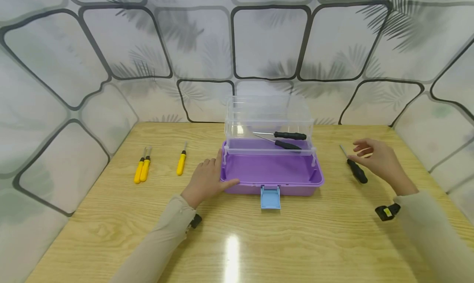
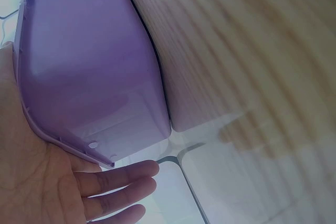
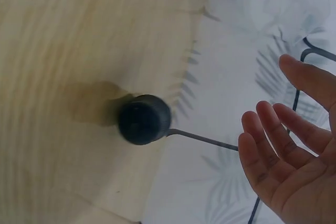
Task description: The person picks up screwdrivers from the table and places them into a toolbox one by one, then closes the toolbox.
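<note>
A purple toolbox (image 1: 272, 189) with a raised clear lid (image 1: 268, 110) stands at the table's middle. My left hand (image 1: 209, 178) rests against its left end, thumb along the front rim. In the left wrist view, the fingers (image 2: 118, 179) stretch out past the box's corner. Two black screwdrivers (image 1: 290, 135) lie in the clear tray at the rear of the box. To the right, a third black screwdriver (image 1: 357, 171) lies on the table. Above it hovers my right hand (image 1: 379, 159), fingers loosely bent; the right wrist view shows a gap between them and the handle (image 3: 144, 120).
Several yellow-handled screwdrivers lie left of the box: a pair (image 1: 142, 170) side by side and a single one (image 1: 181, 163) closer in. A light blue latch (image 1: 270, 197) hangs down at the box's front. Patterned curtain-like walls (image 1: 270, 44) border the wooden table (image 1: 296, 242).
</note>
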A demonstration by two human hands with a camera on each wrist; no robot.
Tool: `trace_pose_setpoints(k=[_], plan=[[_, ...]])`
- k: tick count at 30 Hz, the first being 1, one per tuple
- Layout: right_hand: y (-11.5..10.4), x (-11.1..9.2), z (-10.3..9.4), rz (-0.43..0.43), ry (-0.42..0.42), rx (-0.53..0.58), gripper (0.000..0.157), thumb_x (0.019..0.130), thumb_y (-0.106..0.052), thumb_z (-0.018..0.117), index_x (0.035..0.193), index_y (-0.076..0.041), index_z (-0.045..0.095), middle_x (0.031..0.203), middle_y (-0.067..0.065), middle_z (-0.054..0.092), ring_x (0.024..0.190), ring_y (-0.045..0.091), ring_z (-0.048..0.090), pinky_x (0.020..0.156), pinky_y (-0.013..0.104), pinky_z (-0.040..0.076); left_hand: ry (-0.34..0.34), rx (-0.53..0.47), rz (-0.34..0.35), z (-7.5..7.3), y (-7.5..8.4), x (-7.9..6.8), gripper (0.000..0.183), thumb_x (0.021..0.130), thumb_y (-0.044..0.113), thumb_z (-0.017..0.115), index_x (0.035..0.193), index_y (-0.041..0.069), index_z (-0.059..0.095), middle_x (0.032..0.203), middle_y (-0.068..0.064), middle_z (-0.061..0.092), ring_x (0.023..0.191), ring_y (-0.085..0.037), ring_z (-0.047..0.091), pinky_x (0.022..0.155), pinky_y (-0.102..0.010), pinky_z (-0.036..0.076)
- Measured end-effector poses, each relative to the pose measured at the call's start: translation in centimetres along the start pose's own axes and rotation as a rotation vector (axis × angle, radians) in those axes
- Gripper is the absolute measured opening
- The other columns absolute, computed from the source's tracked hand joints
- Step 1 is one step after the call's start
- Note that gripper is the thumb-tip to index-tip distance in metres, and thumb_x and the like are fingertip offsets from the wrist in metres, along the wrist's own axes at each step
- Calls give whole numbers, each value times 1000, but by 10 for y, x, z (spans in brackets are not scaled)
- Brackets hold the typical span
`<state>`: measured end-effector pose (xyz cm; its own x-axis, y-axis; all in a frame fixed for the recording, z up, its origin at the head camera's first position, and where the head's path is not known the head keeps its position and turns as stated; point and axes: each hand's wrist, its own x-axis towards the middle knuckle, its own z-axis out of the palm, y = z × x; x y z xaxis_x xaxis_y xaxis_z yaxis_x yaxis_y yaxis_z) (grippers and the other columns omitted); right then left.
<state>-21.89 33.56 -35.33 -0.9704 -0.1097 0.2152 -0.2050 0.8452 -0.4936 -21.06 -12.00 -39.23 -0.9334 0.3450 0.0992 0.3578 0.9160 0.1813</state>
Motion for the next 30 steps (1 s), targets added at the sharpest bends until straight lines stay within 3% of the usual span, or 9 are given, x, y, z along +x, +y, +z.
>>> trace_pose_setpoints(k=[4, 8, 15, 30], plan=[[8, -3, 5, 28, -22, 5, 46, 85, -24, 70, 118, 5, 56, 104, 30, 64, 84, 33, 64, 61, 28, 54, 2, -4, 3, 0, 0, 0, 109, 78, 71, 54, 148, -3, 14, 119, -25, 59, 107, -36, 57, 91, -47, 50], [15, -6, 9, 59, -34, 10, 48, 86, -24, 69, 119, 7, 54, 106, 32, 62, 92, 44, 61, 63, 36, 55, 5, -11, 7, 0, 0, -1, 109, 78, 70, 55, 148, -3, 14, 119, -25, 59, 107, -36, 57, 91, -47, 50], [27, -9, 15, 98, -42, -14, 51, 87, -28, 68, 120, 8, 54, 107, 32, 61, 92, 44, 60, 65, 44, 55, 2, -9, 6, 1, 0, 0, 109, 78, 70, 55, 148, -4, 15, 120, -25, 59, 107, -37, 57, 92, -47, 49], [38, -9, 19, 134, -117, -38, 56, 87, -32, 66, 121, 10, 52, 110, 33, 60, 95, 47, 59, 69, 47, 54, 8, -6, 11, 0, 0, -1, 109, 79, 70, 55, 148, -4, 15, 118, -25, 60, 105, -36, 58, 90, -46, 50]])
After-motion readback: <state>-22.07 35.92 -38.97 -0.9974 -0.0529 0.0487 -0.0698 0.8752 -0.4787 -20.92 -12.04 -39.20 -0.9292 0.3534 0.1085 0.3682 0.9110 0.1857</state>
